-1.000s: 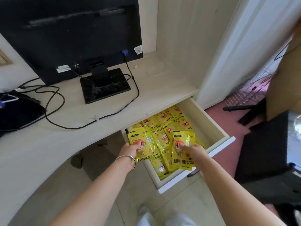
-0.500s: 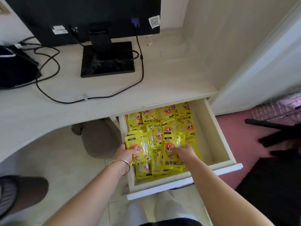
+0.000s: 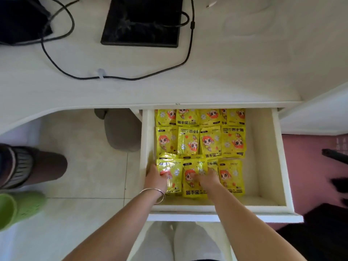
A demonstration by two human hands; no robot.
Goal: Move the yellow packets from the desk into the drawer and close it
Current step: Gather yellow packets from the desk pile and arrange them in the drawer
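Observation:
The white drawer (image 3: pixel 267 157) under the desk (image 3: pixel 235 72) stands pulled out. Several yellow packets (image 3: pixel 209 142) with a red-haired cartoon figure lie in rows over its left and middle part; the right strip is bare. My left hand (image 3: pixel 155 178), with a bangle on the wrist, grips a yellow packet (image 3: pixel 174 175) at the front left corner. Just to its right, my right hand (image 3: pixel 207 179) rests on another yellow packet (image 3: pixel 191 185) in the front row, fingers over it. Both packets lie low in the drawer among the others. No packets show on the desk top.
A black monitor base (image 3: pixel 141 21) and a black cable (image 3: pixel 185 57) sit on the desk, with a black bag (image 3: pixel 22 19) at the far left. On the tiled floor are a grey slipper (image 3: pixel 122 129), a dark shoe (image 3: pixel 20 166) and a green shoe (image 3: pixel 17 210). A dark chair (image 3: pixel 320 234) stands at right.
Both hands have lowered the two packets from above the drawer down into its front row. My head has tipped downward, so the view now looks straight into the drawer.

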